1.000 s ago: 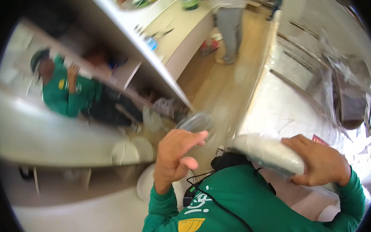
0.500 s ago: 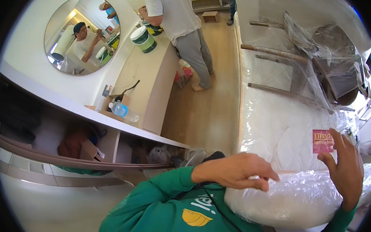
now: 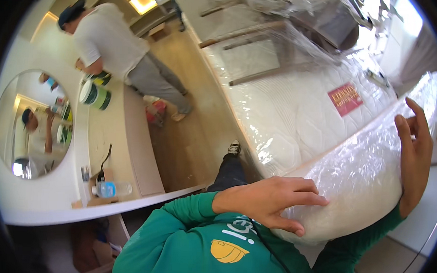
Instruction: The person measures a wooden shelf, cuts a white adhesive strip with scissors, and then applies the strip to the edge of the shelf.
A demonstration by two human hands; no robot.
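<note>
A: Where is the bulky white bundle (image 3: 359, 178) in clear, shiny plastic wrap?

B: Right in front of the wearer's green sweatshirt (image 3: 173, 248), slanting from the chest up toward the right. Its left side runs along the edge of the white quilted mattress (image 3: 283, 125); I can't tell whether the 2 touch.

A: And the hands?

B: The left hand (image 3: 272, 201) lies palm-down over the near end, fingers loosely bent and thumb spread — resting rather than gripping. The right hand (image 3: 417, 154) is up along the bundle's right side, half open, its fingers a little curled. How firmly it presses, I can't tell.

A: What is on the mattress?

B: A dark-red rectangular label (image 3: 345, 98), and farther back brown wooden-legged furniture (image 3: 337, 31) under loose clear plastic.

A: Over on the left?

B: A long cream counter (image 3: 112, 141) with a clear bottle with a blue label (image 3: 109, 189) on its side and a white-and-green bucket (image 3: 96, 96). Beside it — bent forward — stands 1 co-worker in a white shirt and grey trousers (image 3: 112, 39).
</note>
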